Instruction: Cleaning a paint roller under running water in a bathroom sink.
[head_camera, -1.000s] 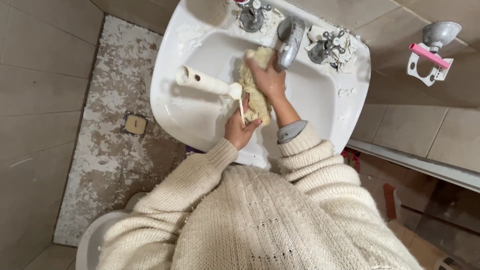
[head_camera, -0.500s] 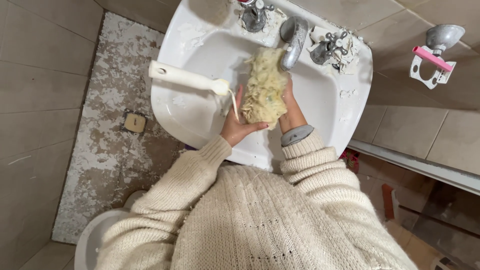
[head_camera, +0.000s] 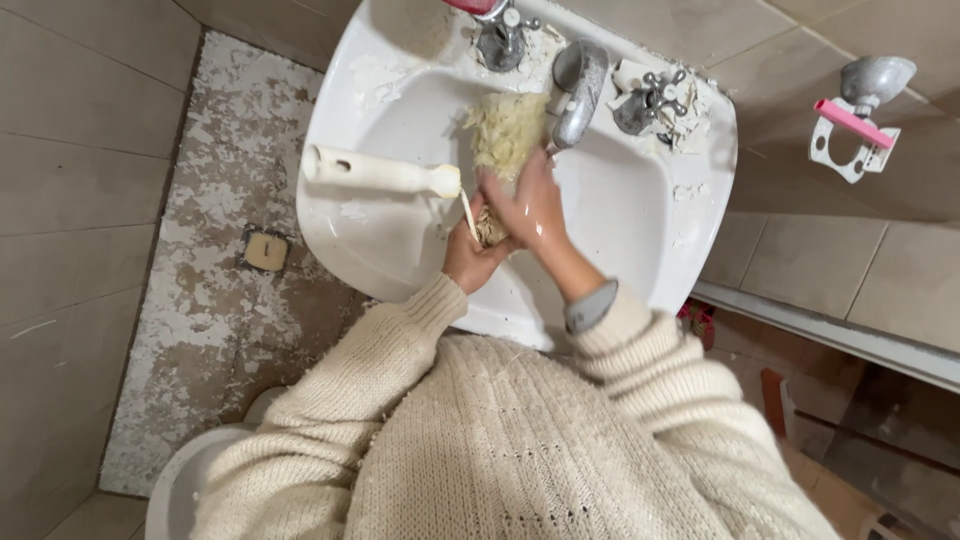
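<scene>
Both my hands meet over the bowl of a white wash basin (head_camera: 640, 240). My left hand (head_camera: 470, 258) grips the lower end of a pale yellow, fibrous scrubbing pad (head_camera: 508, 130), close to where a cream plastic handle (head_camera: 375, 172) joins it. The handle sticks out to the left across the basin. My right hand (head_camera: 528, 205) lies over the pad's middle, fingers closed around it. The pad's upper end reaches under the grey tap spout (head_camera: 578, 85). I wear a cream knitted sweater.
Two cross-handled taps (head_camera: 655, 100) sit beside the spout on the stained basin ledge. A wall holder with a pink part (head_camera: 850, 125) hangs at the right. A worn, patchy floor (head_camera: 200, 300) with a small drain cover (head_camera: 265, 250) lies left; a white bowl rim (head_camera: 180, 480) shows bottom left.
The pad has gone from spread out under my right hand to bunched and squeezed lower down. The handle has swung slightly. Both hands have slid down toward the pad's lower end.
</scene>
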